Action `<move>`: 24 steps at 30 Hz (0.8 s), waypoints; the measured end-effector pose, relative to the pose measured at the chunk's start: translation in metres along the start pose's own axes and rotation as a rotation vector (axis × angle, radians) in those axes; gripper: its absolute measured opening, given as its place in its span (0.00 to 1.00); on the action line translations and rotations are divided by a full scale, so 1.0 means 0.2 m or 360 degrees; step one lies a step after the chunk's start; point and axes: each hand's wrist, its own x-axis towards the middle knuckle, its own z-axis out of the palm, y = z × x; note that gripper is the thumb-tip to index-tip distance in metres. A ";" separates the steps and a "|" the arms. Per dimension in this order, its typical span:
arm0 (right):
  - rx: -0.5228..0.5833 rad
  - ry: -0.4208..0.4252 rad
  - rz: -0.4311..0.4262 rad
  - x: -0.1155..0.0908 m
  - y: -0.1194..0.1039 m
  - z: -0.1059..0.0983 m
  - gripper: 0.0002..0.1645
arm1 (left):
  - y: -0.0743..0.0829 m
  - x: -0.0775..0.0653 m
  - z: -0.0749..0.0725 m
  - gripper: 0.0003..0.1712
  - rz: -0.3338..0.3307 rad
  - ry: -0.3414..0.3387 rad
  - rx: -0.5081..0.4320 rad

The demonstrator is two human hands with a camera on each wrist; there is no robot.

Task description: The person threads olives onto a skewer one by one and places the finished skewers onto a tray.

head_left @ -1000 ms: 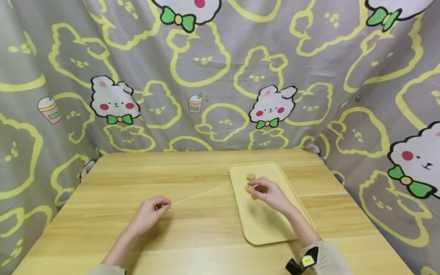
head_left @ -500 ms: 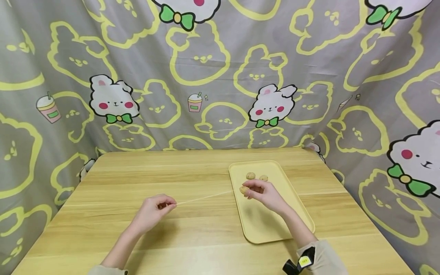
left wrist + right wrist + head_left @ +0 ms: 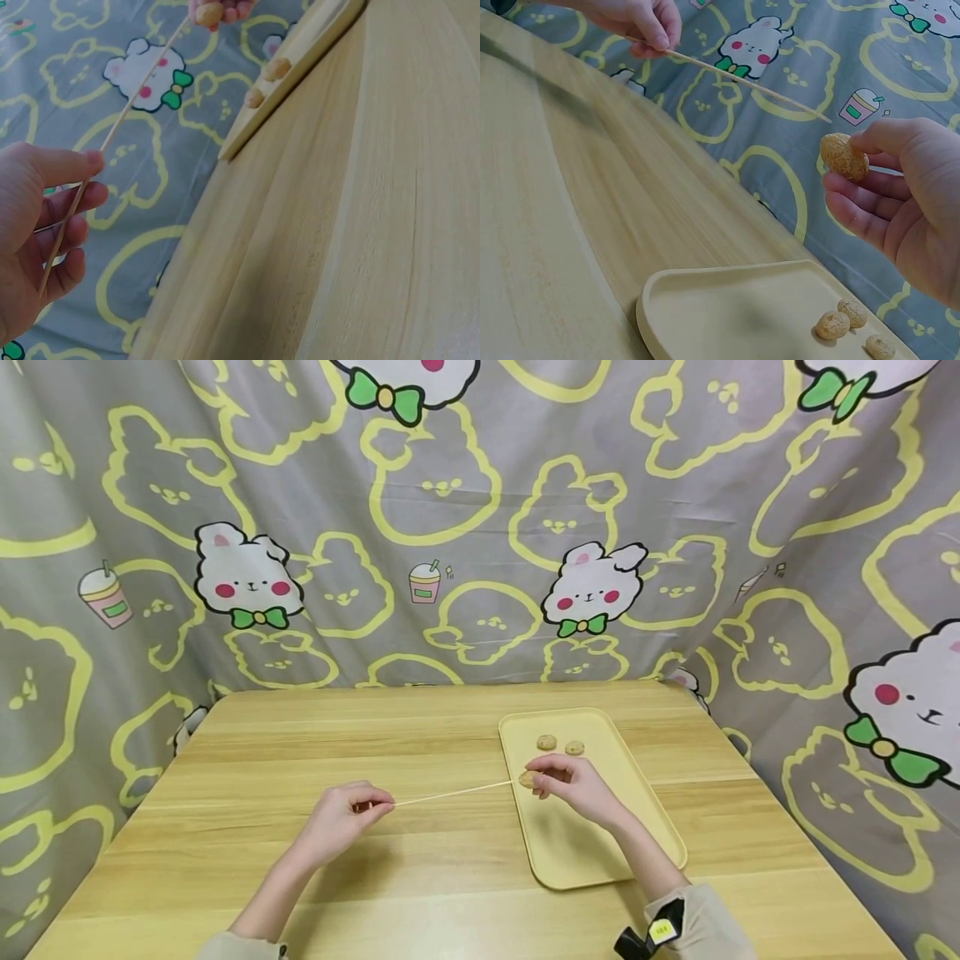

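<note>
My left hand [image 3: 341, 818] pinches a thin wooden skewer [image 3: 453, 792] between thumb and fingers; its rear part runs back along the palm in the left wrist view. My right hand [image 3: 573, 789] holds a golden-brown, wrinkled ball of food [image 3: 845, 157] by thumb and fingertips, above the left side of the yellow tray [image 3: 570, 860]. The skewer's tip points at the ball, and a small gap shows between them in the right wrist view. More such balls lie on the tray, among them one ball [image 3: 547, 742] and another ball [image 3: 574, 747] beyond the right hand.
The tray lies on the right half of a wood-grain table [image 3: 420, 877]. A grey curtain [image 3: 480, 527] with rabbit prints hangs close behind the table and along its sides. A black wrist strap [image 3: 660, 928] sits at the right sleeve.
The right hand has moved left with the ball, uncovering a ball on the tray. The left hand has moved slightly right and up with the skewer, bringing its tip close to the held ball.
</note>
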 end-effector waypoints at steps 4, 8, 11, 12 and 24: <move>0.0029 -0.0006 0.0002 -0.01 0.00 0.00 0.15 | 0.01 0.01 0.00 0.02 -0.0004 0.0003 0.0034; 0.0033 -0.0008 0.0011 -0.01 0.01 0.00 0.14 | 0.02 0.02 0.01 0.02 0.0032 0.0010 0.0036; 0.0027 -0.0012 0.0025 -0.01 0.02 0.01 0.14 | 0.01 0.01 0.01 0.02 0.0046 0.0024 0.0032; 0.0026 -0.0011 0.0029 -0.01 0.02 0.01 0.14 | 0.01 0.01 0.01 0.02 0.0056 0.0027 0.0029; 0.0015 -0.0002 0.0049 -0.01 0.03 0.02 0.13 | 0.01 0.03 0.02 0.02 0.0029 -0.0010 0.0104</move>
